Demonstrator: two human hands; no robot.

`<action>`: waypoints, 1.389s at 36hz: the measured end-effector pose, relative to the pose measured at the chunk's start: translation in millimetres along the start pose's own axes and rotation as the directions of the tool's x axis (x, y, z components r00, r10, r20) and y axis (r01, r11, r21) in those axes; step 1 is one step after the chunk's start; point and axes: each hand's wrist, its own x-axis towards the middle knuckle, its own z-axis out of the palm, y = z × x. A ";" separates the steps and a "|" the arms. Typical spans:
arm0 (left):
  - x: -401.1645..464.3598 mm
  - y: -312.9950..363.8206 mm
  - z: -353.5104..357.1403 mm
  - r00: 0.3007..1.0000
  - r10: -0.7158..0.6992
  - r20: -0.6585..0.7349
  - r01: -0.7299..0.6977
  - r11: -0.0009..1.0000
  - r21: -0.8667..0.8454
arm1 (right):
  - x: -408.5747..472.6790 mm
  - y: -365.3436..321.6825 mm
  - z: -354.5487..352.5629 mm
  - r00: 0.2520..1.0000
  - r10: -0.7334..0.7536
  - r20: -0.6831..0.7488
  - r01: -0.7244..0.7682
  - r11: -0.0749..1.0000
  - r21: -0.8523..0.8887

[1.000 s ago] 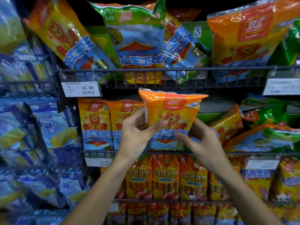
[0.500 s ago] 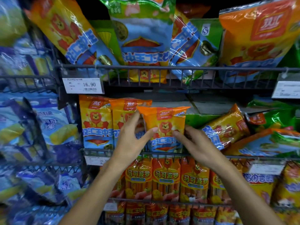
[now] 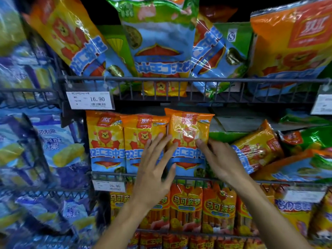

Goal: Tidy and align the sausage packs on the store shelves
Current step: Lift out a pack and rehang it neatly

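An orange sausage pack (image 3: pixel 188 126) with a lion print stands upright on the middle wire shelf (image 3: pixel 111 175), third in a row beside two matching packs (image 3: pixel 106 141) (image 3: pixel 143 133). My left hand (image 3: pixel 154 169) lies with straight, spread fingers against the pack's left edge, thumb on its lower front. My right hand (image 3: pixel 222 159) touches the pack's right edge with its fingertips. Right of it, another orange pack (image 3: pixel 256 146) lies tilted.
Larger packs (image 3: pixel 159 42) lean at mixed angles on the shelf above, behind a wire rail with a price tag (image 3: pixel 90 100). Green packs (image 3: pixel 305 139) lie at the right. Red-orange sausage packs (image 3: pixel 186 203) stand in a row below. Blue corn-print packs (image 3: pixel 53 146) fill the left bay.
Both hands carried the orange pack down and back from mid-air onto the middle shelf, where it now stands upright beside the two matching packs. My fingers have straightened against it.
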 end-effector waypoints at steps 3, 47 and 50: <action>-4.3 -9.8 1.1 0.999 0.017 0.027 -0.019 0.997 0.071 | 5.6 4.7 2.2 0.995 0.036 0.088 -0.032 0.998 -0.048; 50.0 -32.8 -20.3 0.993 -0.096 0.070 0.067 0.941 0.331 | -9.6 -20.6 27.2 0.948 -0.240 -0.208 0.204 0.962 -0.179; 51.1 -29.8 -23.3 0.994 -0.095 0.060 0.075 0.957 0.282 | -13.8 -23.1 26.6 0.947 -0.241 -0.214 0.213 0.966 -0.146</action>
